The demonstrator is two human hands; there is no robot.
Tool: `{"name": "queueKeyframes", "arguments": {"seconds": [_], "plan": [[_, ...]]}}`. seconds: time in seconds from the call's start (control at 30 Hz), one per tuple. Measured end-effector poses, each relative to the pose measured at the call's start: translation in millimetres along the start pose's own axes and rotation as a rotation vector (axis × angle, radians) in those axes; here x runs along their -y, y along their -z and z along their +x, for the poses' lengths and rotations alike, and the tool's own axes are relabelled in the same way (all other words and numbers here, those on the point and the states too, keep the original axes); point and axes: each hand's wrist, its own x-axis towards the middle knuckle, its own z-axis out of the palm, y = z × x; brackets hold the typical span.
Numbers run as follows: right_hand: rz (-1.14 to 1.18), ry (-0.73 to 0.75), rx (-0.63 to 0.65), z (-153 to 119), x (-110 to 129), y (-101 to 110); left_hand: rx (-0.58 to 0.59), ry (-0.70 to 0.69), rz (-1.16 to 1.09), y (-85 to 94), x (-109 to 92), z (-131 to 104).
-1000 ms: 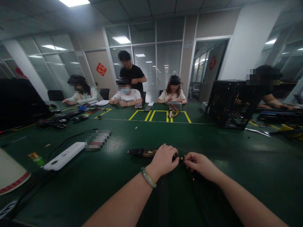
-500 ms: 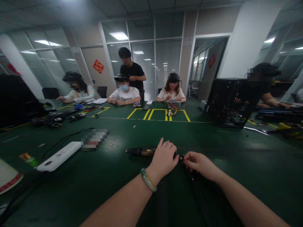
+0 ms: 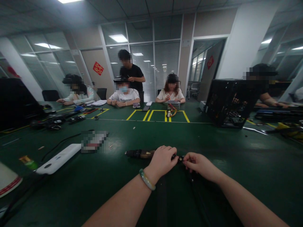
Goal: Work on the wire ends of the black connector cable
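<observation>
A dark, rod-shaped tool (image 3: pixel 139 154) with a brownish middle lies on the green table (image 3: pixel 118 186) in front of me. My left hand (image 3: pixel 163 161), with a pale green bangle on the wrist, is closed over the tool's right end. My right hand (image 3: pixel 198 163) pinches a small dark part (image 3: pixel 181 158) at the tip of that end. Both hands nearly touch. What lies under my left palm is hidden.
A white flat device (image 3: pixel 59 158) lies to the left with a black cable. A black open-frame case (image 3: pixel 228 102) stands at the right. Several people sit or stand at the far side, near yellow floor-tape marks (image 3: pixel 163 115) on the table. Tools lie at the far left.
My left fingers lifted slightly half a second ago and have closed down over the tool again. My right hand keeps its pinch. The view has shifted a little.
</observation>
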Motion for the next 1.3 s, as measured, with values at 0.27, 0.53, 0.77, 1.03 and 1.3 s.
{"name": "queueKeyframes", "arguments": {"seconds": [0.27,0.53,0.77,1.03,1.3], "plan": [[0.006,0.016,-0.017,0,-1,0,-0.002,0.029,-0.037,-0.8,1,1],[0.033,-0.02,-0.022,4,-7,1,0.003,0.021,-0.075,-2.3,1,0],[0.058,-0.014,-0.077,4,-4,-2,0.036,-0.055,-0.058,-0.2,0,0],[0.1,-0.056,-0.197,5,2,-14,0.078,-0.062,-0.031,-1.8,-2,2],[-0.033,-0.084,-0.091,8,-8,-4,0.058,-0.006,0.042,4.8,8,0]]}}
